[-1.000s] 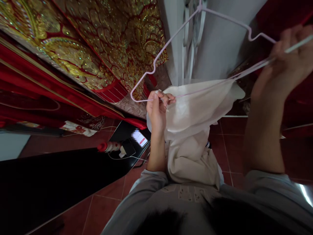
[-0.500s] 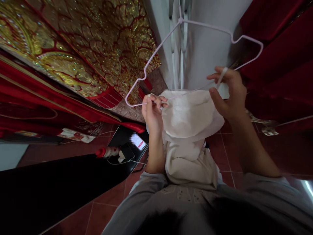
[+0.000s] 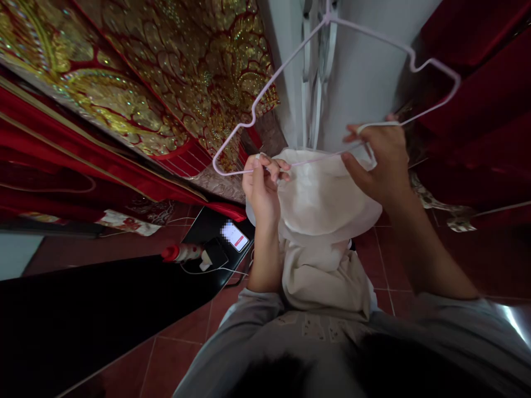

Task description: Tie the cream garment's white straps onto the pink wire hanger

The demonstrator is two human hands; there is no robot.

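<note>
A thin pale pink clothes hanger (image 3: 289, 65) is held out ahead, its hook end at the top edge. My left hand (image 3: 262, 185) is closed round the left part of the hanger's bottom bar. At the bar's right side, my right hand (image 3: 384, 157) has its fingers curled with a narrow white strap (image 3: 379, 126) looped over them. The strap runs close to the bar; whether it passes round the bar is hard to see. Below both hands hangs white cloth (image 3: 319, 193) with a rounded outline; where it joins the strap is hidden.
Red garments with gold sequins (image 3: 186, 72) hang at left, dark red cloth (image 3: 477, 138) at right. A black table (image 3: 124, 309) at lower left bears a lit phone (image 3: 235, 236), a red-capped bottle (image 3: 182, 253) and a white cable. Light metal bars (image 3: 317, 83) stand behind the hanger.
The hanger has shifted up and right in view. My right hand has moved slightly left and down, and its strap now lies across the fingers alongside the bar. My left hand keeps its hold.
</note>
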